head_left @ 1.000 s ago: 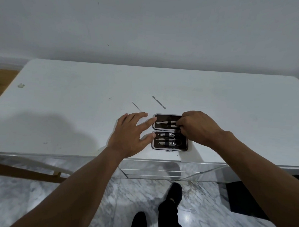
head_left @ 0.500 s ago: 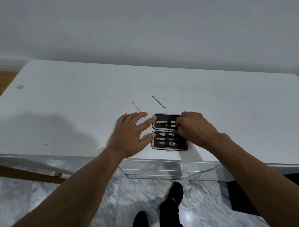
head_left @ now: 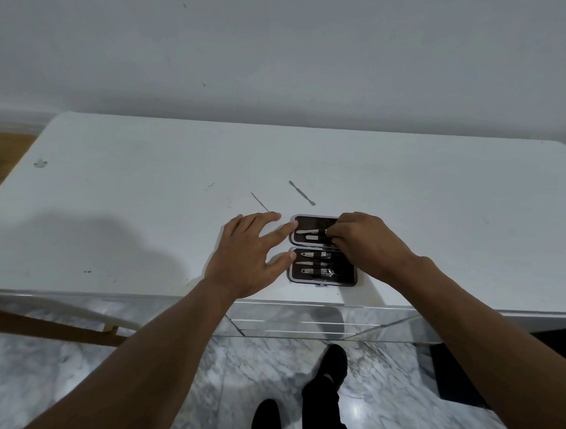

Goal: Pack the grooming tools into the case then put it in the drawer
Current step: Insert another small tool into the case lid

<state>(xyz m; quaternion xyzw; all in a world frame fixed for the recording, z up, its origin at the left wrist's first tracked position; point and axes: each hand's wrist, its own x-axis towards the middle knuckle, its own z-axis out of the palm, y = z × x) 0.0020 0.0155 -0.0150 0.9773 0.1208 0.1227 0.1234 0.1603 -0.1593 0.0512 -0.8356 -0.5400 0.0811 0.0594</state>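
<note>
The right hand point(head_left: 368, 244) has crept slightly leftward over the case's point(head_left: 310, 222) upper half.

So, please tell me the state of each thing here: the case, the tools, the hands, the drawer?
Case: open flat on the table.
Tools in the case: strapped in both halves.
Flat tool: loose on the table, behind the case.
Thin pick: loose on the table.
Left hand: spread, fingertips at the case's left edge.
Right hand: fingers pinched over the far half; what they hold is hidden.
Drawer: shut.
</note>
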